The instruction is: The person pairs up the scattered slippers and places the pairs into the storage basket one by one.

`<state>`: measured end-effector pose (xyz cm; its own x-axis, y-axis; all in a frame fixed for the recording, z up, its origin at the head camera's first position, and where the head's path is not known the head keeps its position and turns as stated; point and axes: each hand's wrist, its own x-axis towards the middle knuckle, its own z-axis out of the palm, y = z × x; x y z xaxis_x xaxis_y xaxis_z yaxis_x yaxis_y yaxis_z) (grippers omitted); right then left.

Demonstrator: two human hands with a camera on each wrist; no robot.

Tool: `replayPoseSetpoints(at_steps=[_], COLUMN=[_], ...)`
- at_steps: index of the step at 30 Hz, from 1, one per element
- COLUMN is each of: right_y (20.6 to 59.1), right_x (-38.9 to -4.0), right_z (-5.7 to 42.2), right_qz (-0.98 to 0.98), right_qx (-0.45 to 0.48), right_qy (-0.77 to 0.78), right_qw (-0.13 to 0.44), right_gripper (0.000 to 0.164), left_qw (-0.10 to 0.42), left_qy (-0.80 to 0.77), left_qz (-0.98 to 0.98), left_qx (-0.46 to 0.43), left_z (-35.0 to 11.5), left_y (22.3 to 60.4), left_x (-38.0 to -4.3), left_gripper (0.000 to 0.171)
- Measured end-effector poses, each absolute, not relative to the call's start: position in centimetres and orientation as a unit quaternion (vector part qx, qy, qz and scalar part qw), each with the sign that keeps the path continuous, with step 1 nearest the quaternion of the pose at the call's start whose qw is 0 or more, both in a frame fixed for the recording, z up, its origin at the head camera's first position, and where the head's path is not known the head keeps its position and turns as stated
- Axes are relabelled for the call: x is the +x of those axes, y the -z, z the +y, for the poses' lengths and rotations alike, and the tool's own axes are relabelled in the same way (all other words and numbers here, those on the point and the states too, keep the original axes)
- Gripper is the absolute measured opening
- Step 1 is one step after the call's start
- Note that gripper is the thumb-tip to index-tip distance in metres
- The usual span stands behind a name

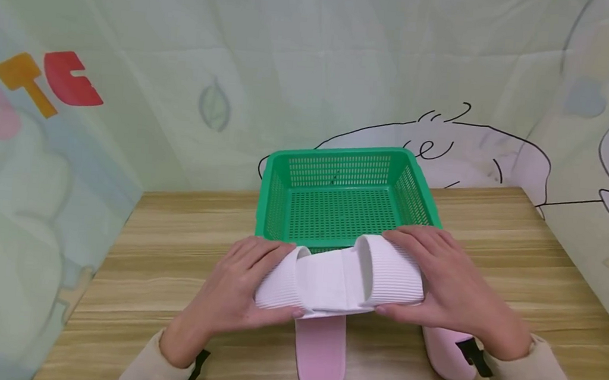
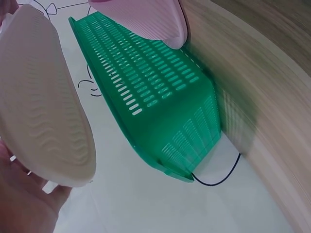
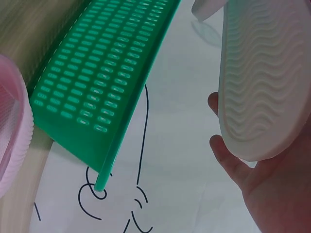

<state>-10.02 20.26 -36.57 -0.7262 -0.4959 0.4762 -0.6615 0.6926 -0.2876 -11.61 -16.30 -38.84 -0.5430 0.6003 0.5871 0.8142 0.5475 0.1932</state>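
Left hand and right hand: fingers curled around 2 white slippers; judged light, flexible, unlikely to break; ribbed straps offer sound hold.

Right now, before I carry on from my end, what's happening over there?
A person is holding two white slippers above a wood-grain table. The left hand grips one white slipper, and the right hand grips a second white slipper, close beside it. They're on the near side of a green basket, not in it. Two pink slippers also sit on the table, both partly hidden in the head view.
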Motion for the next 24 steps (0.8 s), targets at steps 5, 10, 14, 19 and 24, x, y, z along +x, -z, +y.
replayPoseSetpoints(at_steps=[5, 10, 14, 19, 24], right_y=[36.8, 37.0, 37.1, 37.3, 37.5], right_x=[-10.1, -10.2, -10.2, -10.2, -10.2], right_z=[19.9, 19.6, 19.4, 19.2, 19.0], right_qz=[-0.901, -0.900, -0.900, -0.902, -0.904], right_qx=[0.320, 0.323, 0.322, 0.319, 0.314], right_qy=[-0.227, -0.226, -0.227, -0.228, -0.231], right_qw=[0.185, 0.185, 0.184, 0.181, 0.177], right_gripper=[0.097, 0.097, 0.098, 0.098, 0.100], left_qw=[0.236, 0.240, 0.243, 0.245, 0.247], left_qy=[0.232, 0.233, 0.236, 0.239, 0.243], left_qz=[-0.846, -0.844, -0.841, -0.839, -0.838], left_qx=[-0.419, -0.419, -0.421, -0.423, -0.421], left_z=[-16.0, -15.7, -15.4, -15.1, -15.0], left_y=[38.8, 38.7, 38.7, 38.7, 38.8], left_x=[-11.6, -11.6, -11.6, -11.7, -11.7], left_gripper=[0.085, 0.085, 0.085, 0.085, 0.085])
